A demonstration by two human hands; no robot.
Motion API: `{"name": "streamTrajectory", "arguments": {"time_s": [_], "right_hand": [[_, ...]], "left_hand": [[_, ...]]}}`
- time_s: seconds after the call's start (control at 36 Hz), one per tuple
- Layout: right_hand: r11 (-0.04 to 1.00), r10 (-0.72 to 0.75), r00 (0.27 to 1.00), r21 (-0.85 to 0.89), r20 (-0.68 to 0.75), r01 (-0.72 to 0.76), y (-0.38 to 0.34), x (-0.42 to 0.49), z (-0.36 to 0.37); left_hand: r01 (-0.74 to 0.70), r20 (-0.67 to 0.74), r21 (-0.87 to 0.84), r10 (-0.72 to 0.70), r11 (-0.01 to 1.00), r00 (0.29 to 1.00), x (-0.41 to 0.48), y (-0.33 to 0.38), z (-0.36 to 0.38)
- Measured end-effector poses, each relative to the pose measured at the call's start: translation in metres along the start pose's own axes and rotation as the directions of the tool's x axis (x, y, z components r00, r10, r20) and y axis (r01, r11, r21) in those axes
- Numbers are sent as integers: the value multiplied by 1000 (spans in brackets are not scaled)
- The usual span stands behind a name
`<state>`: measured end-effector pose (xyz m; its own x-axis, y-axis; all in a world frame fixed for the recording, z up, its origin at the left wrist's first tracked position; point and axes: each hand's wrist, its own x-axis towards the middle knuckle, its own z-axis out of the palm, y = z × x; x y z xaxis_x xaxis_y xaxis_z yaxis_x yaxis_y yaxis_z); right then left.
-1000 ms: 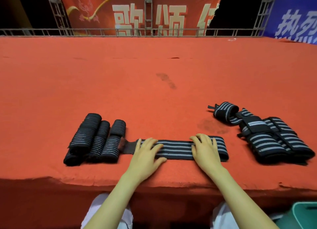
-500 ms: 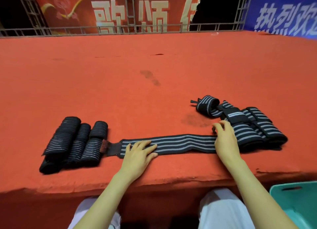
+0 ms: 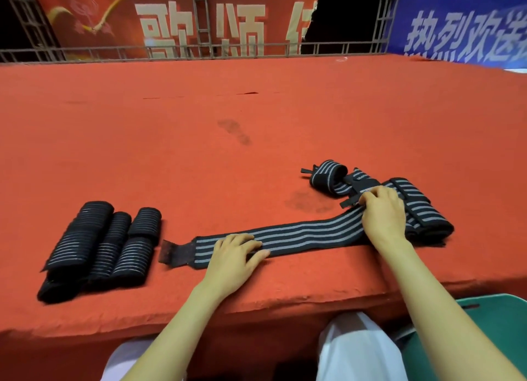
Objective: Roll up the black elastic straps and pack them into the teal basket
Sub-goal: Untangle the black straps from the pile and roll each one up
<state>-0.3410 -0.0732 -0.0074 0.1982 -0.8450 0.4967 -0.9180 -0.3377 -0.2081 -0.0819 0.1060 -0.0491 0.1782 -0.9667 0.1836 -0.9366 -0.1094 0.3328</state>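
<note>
One flat strap under left hand, right hand; one basket

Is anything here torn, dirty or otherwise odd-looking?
Yes. The red banner is torn ragged along its right edge, and the red carpet has a dark smudge mid-surface and another smudge left of the loose strap pile.

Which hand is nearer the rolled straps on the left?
Left. The left hand presses flat on the laid-out strap, just right of the rolled straps and apart from them. The right hand grips that strap's far end, beside the loose pile.
</note>
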Motion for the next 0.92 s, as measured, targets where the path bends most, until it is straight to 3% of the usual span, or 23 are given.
{"name": "streamTrajectory", "arguments": {"time_s": [0.08,0.17,0.31,0.39,0.56,0.61,0.72,0.81,0.86,0.92], "right_hand": [[995,10,1000,-101,9,-9,-4,1,3],[998,-31,999,-56,17,32,-18,10,0],[991,-50,963,129,266,16,-43,36,8],[988,-32,936,154,352,-24,-50,51,21],[961,84,885,196,459,-193,-66,82,46],[938,125,889,240,440,-251,-70,86,55],[875,150,962,423,229,-237,-74,87,65],[816,2,992,573,122,-73,-87,81,62],[731,-115,991,681,65,40,-103,72,51],[545,-195,979,837,64,54,-122,58,35]], "left_hand": [[-15,-21,-76,14,997,1000,14,7,-5],[-75,3,-135,76,988,997,34,21,-5],[-147,186,-26,150,989,971,67,51,3],[-92,210,-34,97,995,973,83,58,4],[48,146,-237,-13,970,989,111,59,9],[92,148,-288,-51,953,988,116,56,12],[126,143,-406,-73,905,987,119,50,19],[211,98,-627,-192,750,976,121,45,19],[303,125,-822,-366,482,922,122,40,12],[341,223,-924,-483,170,847,120,35,0]]}}
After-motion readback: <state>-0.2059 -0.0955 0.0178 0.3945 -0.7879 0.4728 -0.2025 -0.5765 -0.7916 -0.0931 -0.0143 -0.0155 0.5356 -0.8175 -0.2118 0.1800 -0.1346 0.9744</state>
